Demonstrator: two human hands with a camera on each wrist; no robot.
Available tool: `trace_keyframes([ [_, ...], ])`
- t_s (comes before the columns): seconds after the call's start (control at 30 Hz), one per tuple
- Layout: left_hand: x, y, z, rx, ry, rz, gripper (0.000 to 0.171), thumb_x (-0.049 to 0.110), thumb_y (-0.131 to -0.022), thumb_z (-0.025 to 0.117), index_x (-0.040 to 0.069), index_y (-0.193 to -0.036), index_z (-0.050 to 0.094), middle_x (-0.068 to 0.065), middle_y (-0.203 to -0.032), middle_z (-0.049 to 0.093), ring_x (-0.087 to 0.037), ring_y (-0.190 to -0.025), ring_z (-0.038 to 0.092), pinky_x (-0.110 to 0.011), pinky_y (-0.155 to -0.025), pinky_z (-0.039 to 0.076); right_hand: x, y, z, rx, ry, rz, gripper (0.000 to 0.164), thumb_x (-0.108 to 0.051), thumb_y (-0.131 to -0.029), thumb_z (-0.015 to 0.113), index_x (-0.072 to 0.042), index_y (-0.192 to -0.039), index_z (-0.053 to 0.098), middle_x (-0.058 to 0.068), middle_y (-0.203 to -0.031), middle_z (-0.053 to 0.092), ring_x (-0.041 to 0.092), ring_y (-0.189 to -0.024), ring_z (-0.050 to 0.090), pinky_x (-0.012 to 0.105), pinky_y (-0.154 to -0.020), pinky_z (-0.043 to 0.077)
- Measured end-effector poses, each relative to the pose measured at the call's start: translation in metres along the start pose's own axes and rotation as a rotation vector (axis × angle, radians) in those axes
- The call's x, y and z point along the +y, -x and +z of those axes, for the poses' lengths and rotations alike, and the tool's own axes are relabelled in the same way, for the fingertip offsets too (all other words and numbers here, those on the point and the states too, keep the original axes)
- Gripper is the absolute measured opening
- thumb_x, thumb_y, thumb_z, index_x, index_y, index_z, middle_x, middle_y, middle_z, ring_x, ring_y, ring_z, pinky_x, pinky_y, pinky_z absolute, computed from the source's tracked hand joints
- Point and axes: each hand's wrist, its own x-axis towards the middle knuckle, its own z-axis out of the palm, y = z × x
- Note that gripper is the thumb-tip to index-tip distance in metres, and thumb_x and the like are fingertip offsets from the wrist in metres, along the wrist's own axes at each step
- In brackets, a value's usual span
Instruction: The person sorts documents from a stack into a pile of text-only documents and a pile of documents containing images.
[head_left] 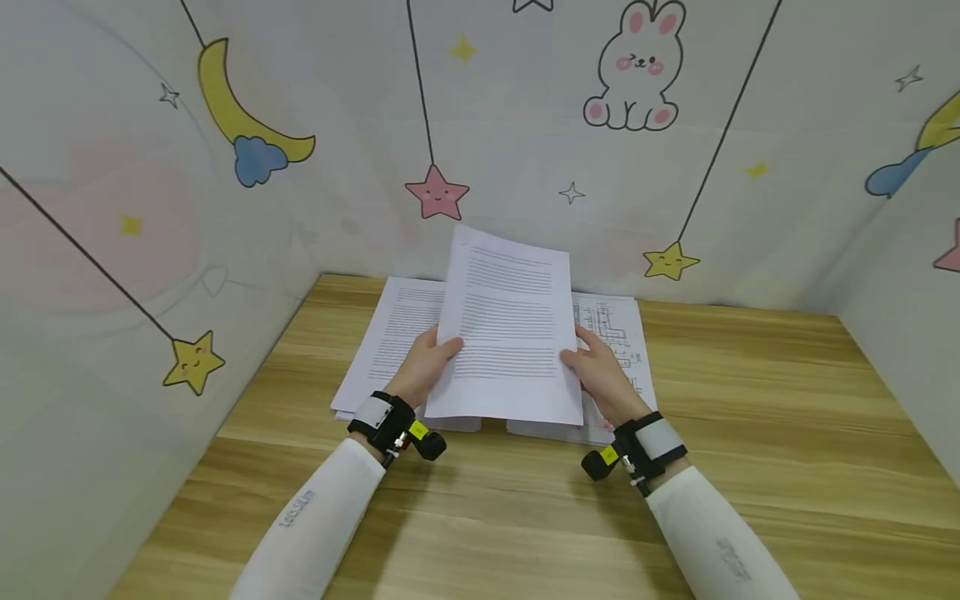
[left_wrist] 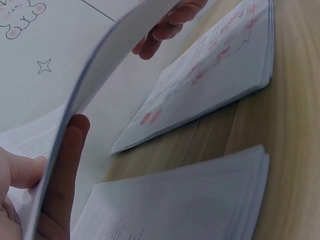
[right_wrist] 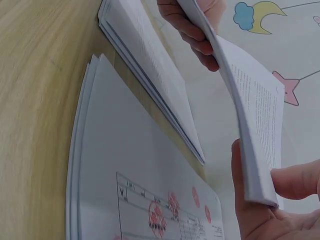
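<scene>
A sheaf of printed paper (head_left: 510,325) is held up between both hands, over two stacks on the table. My left hand (head_left: 422,365) pinches its left edge, thumb on the printed face and fingers behind. On the opposite edge, my right hand (head_left: 602,373) pinches in the same way; the right wrist view shows the sheaf (right_wrist: 250,145) to be several sheets thick, bowed between the hands. Beneath it on the left lies a stack of text pages (head_left: 393,329). The stack on the right (head_left: 633,342) carries line diagrams and red stamps (right_wrist: 157,218). The held sheaf hides parts of both stacks.
The wooden table (head_left: 495,517) extends in front of the stacks and to both sides. A narrow gap (left_wrist: 200,145) separates the two stacks. Behind the table hangs a pale backdrop (head_left: 517,142) with cartoon figures, and it continues along the left and right sides.
</scene>
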Motion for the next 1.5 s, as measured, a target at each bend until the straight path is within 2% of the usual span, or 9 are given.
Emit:
trace_keyframes([
  [0.23, -0.006, -0.001, -0.029, 0.038, -0.050, -0.005, 0.049, 0.027, -0.105, 0.048, 0.020, -0.152, 0.037, -0.010, -0.130, 0.062, -0.014, -0.101, 0.064, -0.025, -0.081, 0.051, -0.004, -0.009, 0.031, 0.027, 0.028, -0.017, 0.067, -0.016, -0.102, 0.049, -0.025, -0.160, 0.016, 0.017, -0.142, 0.053, 0.029, -0.120, 0.061, 0.034, -0.088, 0.053],
  [0.5, -0.011, 0.000, -0.065, 0.084, -0.163, 0.009, 0.053, 0.030, -0.104, 0.050, 0.015, -0.153, 0.037, -0.010, -0.130, 0.061, -0.016, -0.102, 0.059, -0.026, -0.087, 0.046, -0.007, -0.018, 0.066, 0.021, 0.023, -0.068, 0.071, -0.006, -0.096, 0.053, -0.022, -0.158, 0.023, 0.017, -0.136, 0.058, 0.027, -0.116, 0.061, 0.032, -0.088, 0.049],
  [0.63, -0.014, -0.004, -0.081, 0.103, -0.220, -0.030, 0.055, 0.034, -0.103, 0.051, 0.013, -0.152, 0.037, -0.009, -0.122, 0.062, -0.016, -0.098, 0.059, -0.027, -0.087, 0.046, -0.008, -0.022, 0.079, 0.007, 0.044, -0.079, 0.072, -0.007, -0.096, 0.056, -0.020, -0.159, 0.023, 0.019, -0.133, 0.060, 0.027, -0.113, 0.063, 0.027, -0.079, 0.051],
  [0.83, -0.021, -0.006, -0.099, 0.149, -0.246, -0.051, 0.053, 0.030, -0.103, 0.051, 0.005, -0.148, 0.039, -0.013, -0.124, 0.060, -0.020, -0.103, 0.058, -0.031, -0.092, 0.045, -0.005, -0.026, 0.099, -0.020, 0.085, -0.140, 0.069, -0.009, -0.096, 0.061, -0.013, -0.156, 0.029, 0.022, -0.119, 0.068, 0.021, -0.088, 0.069, 0.027, -0.065, 0.054],
  [0.97, -0.025, -0.007, -0.107, 0.189, -0.325, -0.031, 0.051, 0.023, -0.103, 0.051, 0.003, -0.148, 0.040, -0.020, -0.137, 0.055, -0.028, -0.114, 0.054, -0.042, -0.102, 0.044, -0.003, -0.029, 0.114, -0.052, 0.145, -0.194, 0.068, -0.006, -0.094, 0.061, -0.009, -0.155, 0.031, 0.022, -0.115, 0.070, 0.016, -0.082, 0.068, 0.028, -0.064, 0.055],
  [1.1, -0.025, -0.008, -0.109, 0.228, -0.437, -0.042, 0.054, 0.022, -0.102, 0.051, 0.001, -0.150, 0.038, -0.022, -0.147, 0.049, -0.033, -0.124, 0.052, -0.050, -0.111, 0.040, 0.001, -0.032, 0.125, -0.033, 0.268, -0.246, 0.068, -0.005, -0.092, 0.062, -0.002, -0.154, 0.032, 0.022, -0.112, 0.071, 0.016, -0.080, 0.066, 0.022, -0.061, 0.051],
  [1.23, -0.024, -0.007, -0.107, 0.270, -0.545, -0.046, 0.056, 0.021, -0.101, 0.053, 0.000, -0.151, 0.037, -0.023, -0.149, 0.048, -0.035, -0.129, 0.052, -0.052, -0.111, 0.041, 0.005, -0.034, 0.130, 0.031, 0.403, -0.275, 0.057, -0.005, -0.091, 0.064, 0.002, -0.145, 0.046, 0.018, -0.095, 0.072, 0.015, -0.067, 0.061, 0.021, -0.054, 0.045],
  [1.33, -0.023, -0.004, -0.104, 0.319, -0.642, -0.052, 0.056, 0.022, -0.100, 0.057, 0.000, -0.149, 0.041, -0.023, -0.147, 0.050, -0.037, -0.129, 0.053, -0.053, -0.109, 0.043, 0.005, -0.033, 0.133, 0.085, 0.503, -0.296, 0.040, -0.004, -0.090, 0.065, 0.002, -0.129, 0.060, 0.015, -0.087, 0.071, 0.015, -0.063, 0.059, 0.021, -0.052, 0.044],
  [1.5, -0.024, -0.004, -0.101, 0.389, -0.840, -0.039, 0.056, 0.026, -0.095, 0.062, -0.001, -0.142, 0.049, -0.024, -0.138, 0.058, -0.039, -0.122, 0.059, -0.052, -0.099, 0.049, 0.000, -0.028, 0.136, 0.141, 0.645, -0.315, 0.038, -0.003, -0.087, 0.067, 0.004, -0.125, 0.064, 0.017, -0.100, 0.074, 0.020, -0.076, 0.064, 0.028, -0.062, 0.051],
])
